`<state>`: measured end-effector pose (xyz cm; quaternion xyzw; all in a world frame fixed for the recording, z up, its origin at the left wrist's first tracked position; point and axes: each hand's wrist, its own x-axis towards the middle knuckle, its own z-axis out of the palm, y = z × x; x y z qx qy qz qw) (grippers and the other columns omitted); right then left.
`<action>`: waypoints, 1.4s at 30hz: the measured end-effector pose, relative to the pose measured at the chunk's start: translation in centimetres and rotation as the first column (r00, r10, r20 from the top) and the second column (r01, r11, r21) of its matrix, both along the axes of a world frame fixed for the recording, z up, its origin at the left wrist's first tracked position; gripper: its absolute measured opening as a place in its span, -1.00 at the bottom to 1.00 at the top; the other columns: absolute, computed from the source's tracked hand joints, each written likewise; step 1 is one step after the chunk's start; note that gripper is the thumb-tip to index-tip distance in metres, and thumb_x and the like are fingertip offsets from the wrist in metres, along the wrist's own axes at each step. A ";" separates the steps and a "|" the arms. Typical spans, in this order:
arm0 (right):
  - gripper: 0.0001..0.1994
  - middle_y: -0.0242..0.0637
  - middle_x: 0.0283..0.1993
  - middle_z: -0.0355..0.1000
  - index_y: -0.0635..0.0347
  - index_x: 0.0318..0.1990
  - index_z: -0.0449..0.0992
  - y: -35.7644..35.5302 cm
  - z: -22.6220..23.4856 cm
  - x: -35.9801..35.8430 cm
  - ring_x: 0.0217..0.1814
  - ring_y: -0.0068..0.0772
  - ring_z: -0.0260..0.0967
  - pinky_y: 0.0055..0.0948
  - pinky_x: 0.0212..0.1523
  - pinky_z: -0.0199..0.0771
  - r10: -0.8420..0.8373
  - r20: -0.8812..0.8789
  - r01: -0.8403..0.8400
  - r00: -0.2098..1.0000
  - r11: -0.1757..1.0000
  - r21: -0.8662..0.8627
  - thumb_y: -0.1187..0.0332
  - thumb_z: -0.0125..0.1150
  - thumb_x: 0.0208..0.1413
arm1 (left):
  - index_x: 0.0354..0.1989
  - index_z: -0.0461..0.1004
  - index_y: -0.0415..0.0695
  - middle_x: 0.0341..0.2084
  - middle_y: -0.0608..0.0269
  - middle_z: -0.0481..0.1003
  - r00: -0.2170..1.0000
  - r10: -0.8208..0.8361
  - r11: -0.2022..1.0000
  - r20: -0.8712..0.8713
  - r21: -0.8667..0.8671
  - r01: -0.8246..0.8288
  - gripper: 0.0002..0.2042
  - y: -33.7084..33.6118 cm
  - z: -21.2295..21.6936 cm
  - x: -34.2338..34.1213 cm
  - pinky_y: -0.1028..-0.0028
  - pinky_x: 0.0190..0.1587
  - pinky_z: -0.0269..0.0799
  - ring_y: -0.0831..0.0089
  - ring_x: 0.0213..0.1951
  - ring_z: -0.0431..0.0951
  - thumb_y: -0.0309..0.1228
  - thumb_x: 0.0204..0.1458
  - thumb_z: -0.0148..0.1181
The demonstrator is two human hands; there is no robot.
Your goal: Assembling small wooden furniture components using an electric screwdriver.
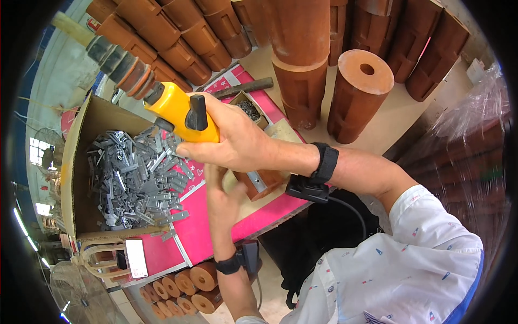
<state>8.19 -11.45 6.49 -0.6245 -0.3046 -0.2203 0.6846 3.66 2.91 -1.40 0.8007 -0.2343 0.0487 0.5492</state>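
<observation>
**Yellow tool raised over a bracketed block**

The right hand [237, 143] gripped a yellow power tool [181, 110] above the cardboard box of grey metal clips [135, 178] at the counter's left edge. The left hand [221, 197], fingers up, steadied a brown block [261, 181] near the front edge, one metal plate already on it; many clips remained.

Open boxes and a pale tag on the bench

A brown cardboard box [81, 162] stands open at left; a small open box [249, 108] sits behind; a white rectangular tag [136, 258] lies below.
</observation>
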 end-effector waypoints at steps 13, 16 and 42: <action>-0.42 -0.22 -0.24 0.40 0.27 0.10 0.23 0.4 -0.1 -0.2 -0.21 -0.35 0.39 -0.41 -0.13 0.37 -0.069 0.049 0.072 0.996 0.996 -0.051 0.27 0.33 -0.05 | -0.03 0.34 -0.29 -0.22 0.20 0.43 0.969 0.241 0.963 0.052 0.113 -0.245 -0.73 0.2 0.1 10.0 0.47 -0.17 0.38 0.43 -0.17 0.46 -0.40 0.16 0.01; -0.45 -0.07 -0.24 0.36 0.26 0.01 0.26 0.5 -0.1 -0.1 -0.20 -0.01 0.38 -0.26 -0.18 0.37 -0.042 0.028 0.041 0.999 0.999 0.027 0.27 0.34 -0.12 | -0.05 0.36 -0.29 -0.24 0.21 0.44 0.964 0.257 0.960 0.075 0.098 -0.263 -0.75 0.4 0.0 9.6 0.46 -0.18 0.38 0.42 -0.18 0.46 -0.41 0.16 0.02; -0.43 -0.06 -0.19 0.39 0.31 0.03 0.27 0.3 0.2 -0.6 -0.15 -0.06 0.40 -0.31 -0.13 0.39 -0.082 0.005 0.082 0.997 0.996 0.021 0.25 0.35 -0.12 | -0.19 0.46 -0.34 -0.39 0.23 0.48 0.926 0.280 0.916 -0.253 -0.217 -0.336 -0.84 1.1 1.2 -1.3 0.58 -0.28 0.36 0.59 -0.37 0.44 -0.52 0.10 0.09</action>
